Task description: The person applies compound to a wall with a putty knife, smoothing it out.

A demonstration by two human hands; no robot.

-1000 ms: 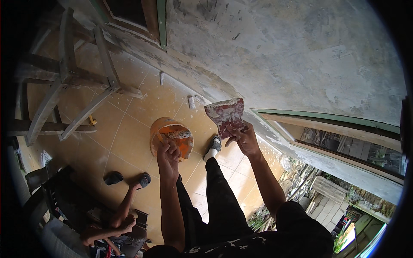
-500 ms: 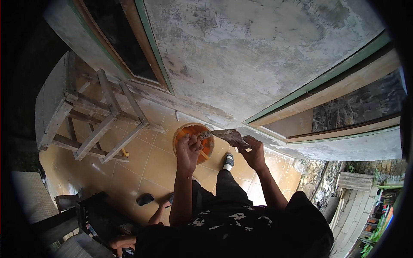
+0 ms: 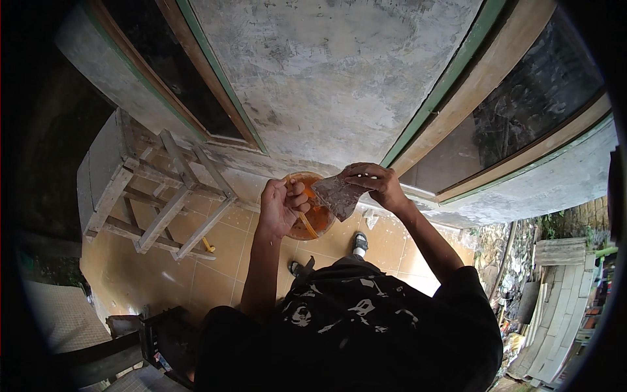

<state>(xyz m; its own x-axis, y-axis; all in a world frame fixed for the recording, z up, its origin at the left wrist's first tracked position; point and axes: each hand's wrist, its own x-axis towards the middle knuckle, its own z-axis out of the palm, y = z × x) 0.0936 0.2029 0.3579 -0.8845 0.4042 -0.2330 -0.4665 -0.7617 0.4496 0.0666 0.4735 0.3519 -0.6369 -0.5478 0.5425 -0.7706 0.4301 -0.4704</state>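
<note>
My left hand (image 3: 282, 208) is closed, its fingers curled around what looks like the orange handle (image 3: 307, 225) of a round orange bucket (image 3: 322, 225). Pale smears mark the bucket's inside. My right hand (image 3: 379, 185) grips the upper right edge of a thin, flat sheet (image 3: 339, 198), brownish and smeared with grey. The sheet hangs tilted over the bucket's right side and hides part of it. Whether the bucket rests on the floor or hangs from my hand, I cannot tell.
A bare wooden stand (image 3: 163, 196) spattered with white is at the left. Ahead rises a patchy grey wall (image 3: 326, 78) between two framed windows. A yellow object (image 3: 208, 245) lies by the stand's legs on the tiled floor (image 3: 219, 274). Dark furniture (image 3: 166, 336) is at the lower left.
The sheet has turned its broad face toward me. My left fingers have left the grey lump by its tip and now curl at the bucket's handle. The other person's limbs are mostly out of sight.
</note>
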